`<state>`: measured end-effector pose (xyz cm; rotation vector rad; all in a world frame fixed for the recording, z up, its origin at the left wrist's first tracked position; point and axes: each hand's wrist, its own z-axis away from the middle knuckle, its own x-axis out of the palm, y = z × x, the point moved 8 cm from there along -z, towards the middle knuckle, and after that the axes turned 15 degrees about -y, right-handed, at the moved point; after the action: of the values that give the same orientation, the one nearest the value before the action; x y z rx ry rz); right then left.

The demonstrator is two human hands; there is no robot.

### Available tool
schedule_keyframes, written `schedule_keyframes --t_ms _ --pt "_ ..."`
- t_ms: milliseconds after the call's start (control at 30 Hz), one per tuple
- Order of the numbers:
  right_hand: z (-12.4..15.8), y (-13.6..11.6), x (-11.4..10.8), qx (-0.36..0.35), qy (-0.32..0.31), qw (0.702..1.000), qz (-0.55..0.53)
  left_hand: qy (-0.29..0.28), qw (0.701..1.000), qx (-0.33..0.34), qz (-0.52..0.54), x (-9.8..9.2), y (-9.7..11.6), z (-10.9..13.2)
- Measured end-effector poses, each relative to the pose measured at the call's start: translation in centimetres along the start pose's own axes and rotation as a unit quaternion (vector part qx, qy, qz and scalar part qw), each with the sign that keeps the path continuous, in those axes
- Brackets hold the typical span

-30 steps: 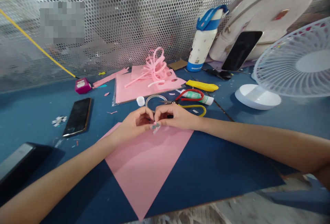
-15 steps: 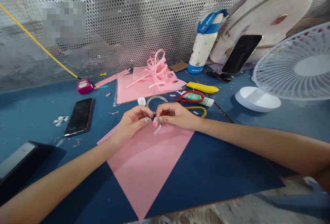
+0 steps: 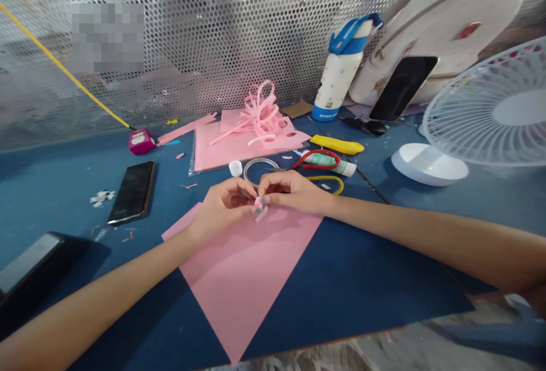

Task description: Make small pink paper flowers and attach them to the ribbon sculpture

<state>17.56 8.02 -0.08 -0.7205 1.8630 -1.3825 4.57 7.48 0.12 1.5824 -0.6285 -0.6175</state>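
Observation:
My left hand [image 3: 226, 203] and my right hand [image 3: 290, 190] meet over the top of a large pink paper sheet [image 3: 239, 268]. Between their fingertips is a small folded piece of pink paper [image 3: 258, 202], pinched from both sides and partly hidden. A short pale strip [image 3: 261, 214] shows just below the fingertips; whether it is joined to the piece I cannot tell. Scissors with red and yellow handles [image 3: 329, 167] lie just beyond my right hand, beside a green and white glue tube [image 3: 347, 167]. A white cap [image 3: 235, 168] sits beyond my left hand.
Pink paper sheets [image 3: 209, 157] with curled pink strips [image 3: 261, 106] lie at the back. A yellow cutter [image 3: 336, 144], a bottle [image 3: 339, 75] and a white fan [image 3: 430, 164] stand or lie to the right. At left are a phone [image 3: 133, 192] and a tape measure [image 3: 141, 141].
My left fingertips have closed in on the small pink paper piece, the thumb now lying against its lower side. My right hand keeps its pinch. The whole view has shifted slightly.

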Motion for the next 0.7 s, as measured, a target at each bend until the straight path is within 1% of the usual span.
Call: schedule_keyframes --t_ms 100,167,267,367,567,700 --pt "0.0 -0.4 0.3 -0.009 -0.014 1.000 0.014 -0.027 0.999 -0.002 0.035 0.2 -0.5 -0.2" --pt "0.1 -0.5 0.7 -0.011 -0.033 0.999 0.004 -0.046 0.997 -0.006 0.060 0.3 -0.9 -0.4" --pt "0.1 -0.4 1.1 -0.005 -0.048 0.999 -0.009 -0.054 0.996 -0.018 0.069 0.1 -1.2 -0.5" --pt "0.2 -0.4 1.2 0.004 -0.035 0.999 0.002 -0.057 0.996 -0.023 0.066 -0.1 -1.1 -0.6" --pt "0.4 -0.5 1.2 0.019 0.003 0.999 0.032 -0.068 0.995 -0.031 0.067 0.2 -1.1 -0.6" --pt "0.4 -0.6 1.3 0.012 0.010 1.000 0.018 -0.051 0.996 -0.043 0.059 0.0 -1.2 -0.6"
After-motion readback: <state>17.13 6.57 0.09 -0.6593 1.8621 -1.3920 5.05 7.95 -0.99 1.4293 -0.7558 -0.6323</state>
